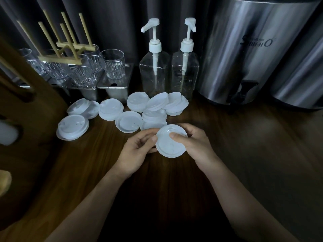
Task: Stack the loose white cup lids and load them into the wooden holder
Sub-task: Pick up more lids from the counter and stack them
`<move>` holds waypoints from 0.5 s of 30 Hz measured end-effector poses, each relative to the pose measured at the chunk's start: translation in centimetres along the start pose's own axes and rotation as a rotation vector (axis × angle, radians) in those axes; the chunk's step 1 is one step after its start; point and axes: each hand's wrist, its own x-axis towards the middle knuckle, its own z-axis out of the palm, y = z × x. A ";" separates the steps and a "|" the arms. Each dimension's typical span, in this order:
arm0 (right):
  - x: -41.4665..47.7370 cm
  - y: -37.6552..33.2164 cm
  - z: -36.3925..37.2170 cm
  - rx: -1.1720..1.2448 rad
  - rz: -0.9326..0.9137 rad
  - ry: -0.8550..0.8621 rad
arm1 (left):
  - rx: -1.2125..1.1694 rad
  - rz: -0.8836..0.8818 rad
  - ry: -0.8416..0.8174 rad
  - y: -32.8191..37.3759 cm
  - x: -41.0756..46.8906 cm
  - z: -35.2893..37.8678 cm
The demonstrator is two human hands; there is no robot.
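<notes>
1. The person's right grip (194,144) pinches the held lid (170,145), with the thumb pressed on its top face and the fingers curled behind its right rim. The left grip (138,151) curls at the lid's left rim, thumb tip on the edge and fingers tucked beneath. The lid sits just below the centre of the frame, lifted off the tabletop (244,137) and tilted toward the camera. Whether more lids hide under it cannot be told.
2. The lid looks like thin plastic, so hard thumb pressure could buckle it, and a loose pinch could let it slide out.
3. The loose lids (111,109) lie just above the hands, overlapping, and one or two seem to lie rim-up. Lids joined facing different ways would likely not nest, and the stack would lean.
4. The pump bottles (154,74) and glasses (113,64) stand just behind the loose lids. A hasty reach to the farthest lids could knock them.
5. The cut-out wooden piece at the left edge, probably the holder (26,105), is blurred and well apart from the hands. A badly nested stack could fan apart on the way across.
</notes>
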 end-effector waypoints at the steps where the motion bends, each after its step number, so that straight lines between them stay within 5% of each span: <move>1: 0.0 0.0 0.1 0.007 -0.002 0.005 | 0.002 -0.003 0.002 -0.1 0.1 0.0; 15: 0.3 0.2 0.0 -0.027 -0.003 0.044 | 0.077 0.045 -0.042 -0.3 0.1 -0.4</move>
